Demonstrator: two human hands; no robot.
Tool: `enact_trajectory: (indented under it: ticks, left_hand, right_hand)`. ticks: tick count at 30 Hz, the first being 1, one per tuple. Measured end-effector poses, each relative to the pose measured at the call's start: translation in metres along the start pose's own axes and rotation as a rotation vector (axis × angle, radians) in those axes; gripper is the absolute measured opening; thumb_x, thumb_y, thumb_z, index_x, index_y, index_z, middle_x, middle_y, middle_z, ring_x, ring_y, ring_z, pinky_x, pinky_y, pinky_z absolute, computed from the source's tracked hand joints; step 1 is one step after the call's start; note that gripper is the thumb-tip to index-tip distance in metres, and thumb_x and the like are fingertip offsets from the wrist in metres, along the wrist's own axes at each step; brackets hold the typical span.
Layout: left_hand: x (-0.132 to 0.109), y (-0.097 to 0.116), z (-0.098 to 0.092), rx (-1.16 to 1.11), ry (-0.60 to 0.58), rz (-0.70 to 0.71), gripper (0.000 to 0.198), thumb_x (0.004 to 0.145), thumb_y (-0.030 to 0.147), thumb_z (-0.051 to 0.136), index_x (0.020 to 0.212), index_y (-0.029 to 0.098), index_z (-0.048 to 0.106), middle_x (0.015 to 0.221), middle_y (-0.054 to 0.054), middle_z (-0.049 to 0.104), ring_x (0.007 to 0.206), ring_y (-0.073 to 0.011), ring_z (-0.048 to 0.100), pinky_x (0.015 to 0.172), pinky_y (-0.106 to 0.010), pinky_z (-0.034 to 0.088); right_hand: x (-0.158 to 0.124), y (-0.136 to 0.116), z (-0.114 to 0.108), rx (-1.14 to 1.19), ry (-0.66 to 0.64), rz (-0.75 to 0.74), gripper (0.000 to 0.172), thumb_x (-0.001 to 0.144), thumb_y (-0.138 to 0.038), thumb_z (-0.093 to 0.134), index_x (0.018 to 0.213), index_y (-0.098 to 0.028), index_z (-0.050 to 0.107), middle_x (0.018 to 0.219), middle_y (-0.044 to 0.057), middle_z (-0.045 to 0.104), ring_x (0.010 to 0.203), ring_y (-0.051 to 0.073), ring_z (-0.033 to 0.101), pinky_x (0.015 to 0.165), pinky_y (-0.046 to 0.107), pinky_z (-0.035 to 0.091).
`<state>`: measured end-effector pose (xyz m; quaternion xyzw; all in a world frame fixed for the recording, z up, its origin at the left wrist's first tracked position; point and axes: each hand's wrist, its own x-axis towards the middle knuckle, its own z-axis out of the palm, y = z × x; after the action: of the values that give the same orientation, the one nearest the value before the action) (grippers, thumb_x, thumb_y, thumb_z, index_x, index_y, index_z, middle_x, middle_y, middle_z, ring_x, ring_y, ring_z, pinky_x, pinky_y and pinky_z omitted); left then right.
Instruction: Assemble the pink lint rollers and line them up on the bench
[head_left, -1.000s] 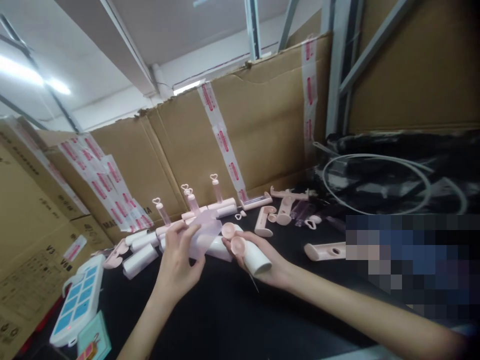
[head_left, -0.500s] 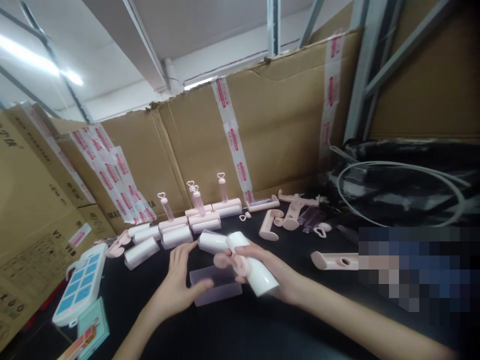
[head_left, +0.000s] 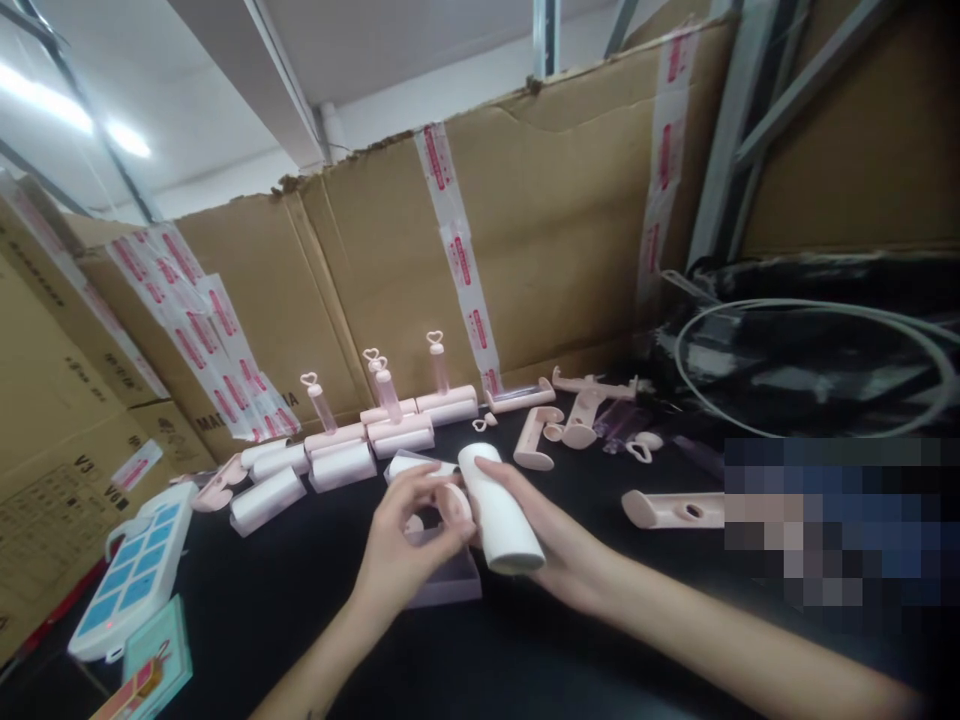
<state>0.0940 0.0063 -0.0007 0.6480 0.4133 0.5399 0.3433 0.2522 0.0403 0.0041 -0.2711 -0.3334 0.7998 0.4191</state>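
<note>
A white roll (head_left: 506, 520) sits tilted in my right hand (head_left: 559, 540), with the fingers wrapped around it. Close by on its left, my left hand (head_left: 394, 535) pinches a pink rounded end piece (head_left: 454, 505) between thumb and fingers. Whether this piece touches the roll I cannot tell. Below my left hand lies a translucent lilac cover (head_left: 454, 582) on the black table, partly hidden by the fingers. Just behind the hands is another white roll (head_left: 412, 465), also partly covered.
Several pink holders with white rolls (head_left: 341, 465) stand in rows along the cardboard wall (head_left: 375, 280). Loose pink parts (head_left: 536, 440) lie at back right. A white power strip (head_left: 135, 570) is at left. A pink holder (head_left: 675, 510) lies beside a blurred patch at right.
My left hand has moved right and closed on the pink piece, which was by my right hand's fingers. The roll has turned slightly more upright. The view has shifted a little.
</note>
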Motion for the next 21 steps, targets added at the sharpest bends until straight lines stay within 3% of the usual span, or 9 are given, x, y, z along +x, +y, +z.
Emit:
enact_trajectory:
  ticks: [3,6,9,12,15,18,21]
  left_hand:
    - [-0.001,0.004,-0.004,-0.286,0.130,-0.118,0.035,0.070,0.022,0.072,0.099,0.020,0.052,0.096,-0.005,0.064,0.077,-0.0153,0.062,0.068,-0.028,0.050]
    - [-0.002,0.005,-0.003,-0.525,0.141,-0.234,0.037,0.068,0.018,0.072,0.100,0.020,0.053,0.073,0.004,0.057,0.051,-0.0062,0.048,0.048,-0.019,0.039]
    - [-0.004,0.004,0.002,-0.664,0.077,-0.327,0.035,0.069,0.014,0.065,0.103,0.018,0.057,0.070,0.003,0.054,0.061,-0.0084,0.050,0.057,-0.020,0.042]
    - [-0.007,0.006,0.009,-0.779,0.016,-0.379,0.026,0.065,0.007,0.059,0.090,0.014,0.063,0.078,-0.001,0.060,0.077,-0.0135,0.055,0.075,-0.025,0.045]
    - [-0.011,0.010,0.014,-1.002,-0.052,-0.462,0.018,0.067,0.015,0.057,0.083,0.012,0.064,0.089,-0.006,0.064,0.088,-0.0186,0.057,0.087,-0.032,0.043]
    - [-0.013,0.014,0.020,-1.184,-0.119,-0.572,0.037,0.078,0.039,0.052,0.099,0.011,0.064,0.095,-0.010,0.067,0.088,-0.0218,0.060,0.088,-0.035,0.044]
    - [-0.014,0.015,0.022,-1.210,-0.119,-0.560,0.036,0.083,0.040,0.051,0.104,0.013,0.062,0.103,-0.010,0.067,0.093,-0.0220,0.061,0.090,-0.034,0.043]
  right_hand:
    - [-0.003,-0.004,0.004,-0.122,0.092,-0.190,0.028,0.081,-0.042,0.060,0.096,-0.019,0.059,0.068,0.001,0.063,0.058,0.013,0.060,0.047,0.019,0.048]
    - [-0.006,-0.008,0.010,-0.215,0.132,-0.495,0.039,0.072,-0.037,0.070,0.105,-0.026,0.051,0.082,0.000,0.065,0.065,0.015,0.062,0.053,0.023,0.052]
    - [-0.011,-0.006,0.015,-0.232,0.064,-0.722,0.052,0.069,-0.030,0.075,0.109,-0.033,0.043,0.104,-0.001,0.061,0.090,0.019,0.063,0.076,0.032,0.054]
    - [-0.015,0.000,0.017,-0.294,0.009,-0.792,0.050,0.073,-0.034,0.071,0.114,-0.034,0.042,0.109,0.001,0.059,0.107,0.020,0.057,0.091,0.034,0.048]
    - [-0.017,0.005,0.018,-0.370,-0.040,-0.822,0.049,0.074,-0.039,0.070,0.113,-0.034,0.042,0.119,0.003,0.056,0.109,0.021,0.055,0.090,0.034,0.048]
    - [-0.017,0.009,0.020,-0.416,-0.079,-0.780,0.052,0.069,-0.034,0.074,0.109,-0.033,0.041,0.121,0.004,0.056,0.101,0.022,0.060,0.083,0.036,0.052]
    - [-0.019,0.010,0.021,-0.453,-0.071,-0.764,0.051,0.068,-0.030,0.076,0.106,-0.032,0.042,0.112,0.004,0.060,0.096,0.021,0.062,0.081,0.036,0.052]
